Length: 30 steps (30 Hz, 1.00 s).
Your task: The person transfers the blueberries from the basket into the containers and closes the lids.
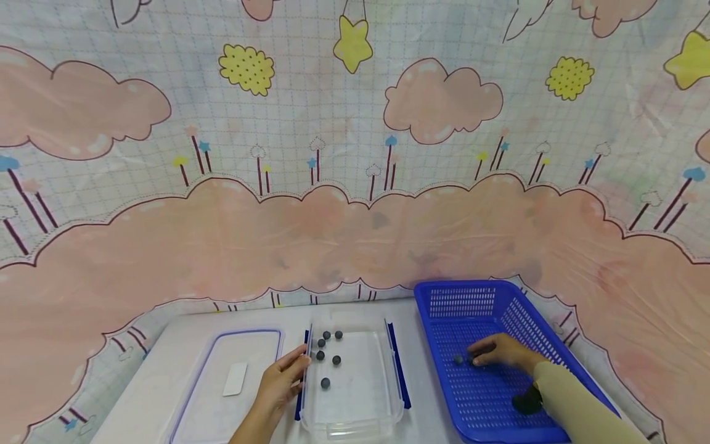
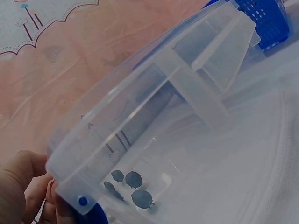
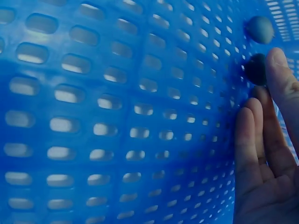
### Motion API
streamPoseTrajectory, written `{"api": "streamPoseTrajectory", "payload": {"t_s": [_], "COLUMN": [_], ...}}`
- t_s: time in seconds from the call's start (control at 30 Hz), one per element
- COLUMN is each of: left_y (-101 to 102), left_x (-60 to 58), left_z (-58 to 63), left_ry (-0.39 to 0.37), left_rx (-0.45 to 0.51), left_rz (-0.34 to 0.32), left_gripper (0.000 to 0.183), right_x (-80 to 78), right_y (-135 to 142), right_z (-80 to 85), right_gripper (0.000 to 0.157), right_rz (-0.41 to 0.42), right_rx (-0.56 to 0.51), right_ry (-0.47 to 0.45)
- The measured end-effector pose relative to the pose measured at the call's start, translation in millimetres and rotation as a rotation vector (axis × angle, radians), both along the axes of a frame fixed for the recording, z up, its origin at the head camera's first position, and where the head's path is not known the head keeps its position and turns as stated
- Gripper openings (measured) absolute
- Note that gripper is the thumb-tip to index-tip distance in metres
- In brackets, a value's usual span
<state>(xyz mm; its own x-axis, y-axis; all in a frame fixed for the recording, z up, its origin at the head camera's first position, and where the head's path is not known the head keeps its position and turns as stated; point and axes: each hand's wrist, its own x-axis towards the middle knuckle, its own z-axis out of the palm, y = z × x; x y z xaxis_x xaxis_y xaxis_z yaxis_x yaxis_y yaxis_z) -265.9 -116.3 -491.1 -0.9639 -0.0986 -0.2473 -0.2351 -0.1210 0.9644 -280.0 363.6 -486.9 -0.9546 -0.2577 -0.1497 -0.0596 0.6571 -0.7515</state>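
Observation:
A clear plastic storage box [image 1: 355, 401] with blue side latches stands mid-table. Several dark blueberries [image 1: 336, 360] lie on its floor toward the left and back. My left hand [image 1: 280, 382] holds the box's left side, thumb and fingers at the wall beside the latch. To the right, inside a blue plastic basket [image 1: 460, 419], my right hand [image 1: 501, 350] reaches down to the floor. Its thumb and fingertips pinch a blueberry [image 3: 256, 70]. Another blueberry [image 3: 259, 30] sits just beyond the fingertips on the basket floor.
A clear lid [image 1: 208, 394] with a blue rim lies flat on the white table, left of the box. On it is a small white rectangular piece [image 1: 235, 378]. Behind the table hangs a patterned cloth [image 1: 333, 240].

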Motion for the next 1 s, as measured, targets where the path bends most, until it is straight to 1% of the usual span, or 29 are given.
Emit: {"api": "streamPoseTrajectory", "payload": {"t_s": [0.2, 0.37, 0.57, 0.8, 1.0], "left_y": [-0.2, 0.0, -0.4, -0.6, -0.9], "left_x": [-1.0, -0.9, -0.8, -1.2, -3.8], "left_z": [0.5, 0.1, -0.3, 0.7, -0.9], "left_ry": [-0.004, 0.006, 0.003, -0.004, -0.009], "left_rx": [0.007, 0.013, 0.012, 0.014, 0.009], "left_rz": [0.000, 0.001, 0.000, -0.001, -0.007], "left_gripper": [0.045, 0.044, 0.045, 0.045, 0.045], "right_x": [0.2, -0.4, -1.6, -2.5, -2.7], "right_y": [-2.6, -3.4, -4.2, 0.3, 1.4], "right_z": [-1.3, -3.0, -5.7, -6.5, -5.0], "right_gripper": [0.033, 0.032, 0.029, 0.030, 0.031], "right_rz": [-0.017, -0.007, -0.040, -0.008, -0.010], "right_rx": [0.001, -0.010, -0.002, -0.026, -0.034], "right_ry": [-0.010, 0.001, 0.003, 0.042, 0.067]}}
